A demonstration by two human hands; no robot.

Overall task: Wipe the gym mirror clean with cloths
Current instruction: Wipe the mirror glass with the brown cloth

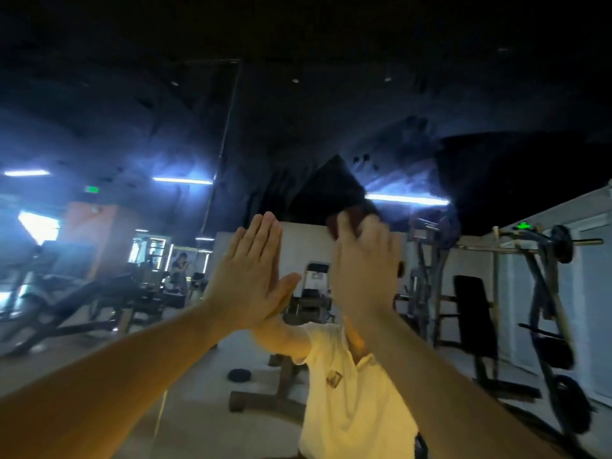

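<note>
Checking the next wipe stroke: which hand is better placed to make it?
Right. The right hand already holds the dark cloth up against the mirror. The left hand lies flat on the mirror, fingers straight, with no cloth in it, so it looks better suited to bracing.

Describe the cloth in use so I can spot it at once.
Start at the wall mirror straight ahead, where two hands are raised. The dark cloth sticks up as a peak above the right hand, which holds it; the left hand beside it is flat and bare.
</note>
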